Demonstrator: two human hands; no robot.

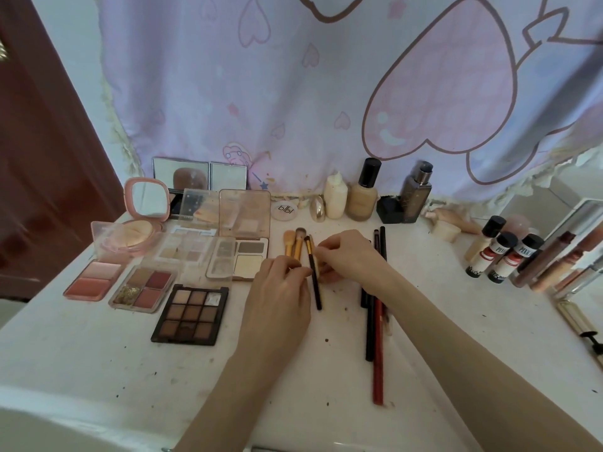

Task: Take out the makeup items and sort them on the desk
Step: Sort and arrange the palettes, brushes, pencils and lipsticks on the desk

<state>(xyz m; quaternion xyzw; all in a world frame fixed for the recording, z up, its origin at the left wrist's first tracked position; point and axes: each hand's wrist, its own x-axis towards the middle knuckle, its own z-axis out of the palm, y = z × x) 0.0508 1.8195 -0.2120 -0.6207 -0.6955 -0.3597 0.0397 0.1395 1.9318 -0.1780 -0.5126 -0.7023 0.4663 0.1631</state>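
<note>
Several makeup brushes lie side by side in the middle of the white desk. My left hand rests on the wooden handles of the left brushes, fingers curled over them. My right hand pinches a thin gold-handled brush next to a black-handled brush. Open palettes sit to the left, among them a dark eyeshadow palette and a pink blush palette. Black and red pencils lie to the right of my hands.
Foundation bottles and a dark bottle stand along the back by the pink curtain. Small red-labelled bottles and lip glosses stand at right beside a mirror. A brown door is at left.
</note>
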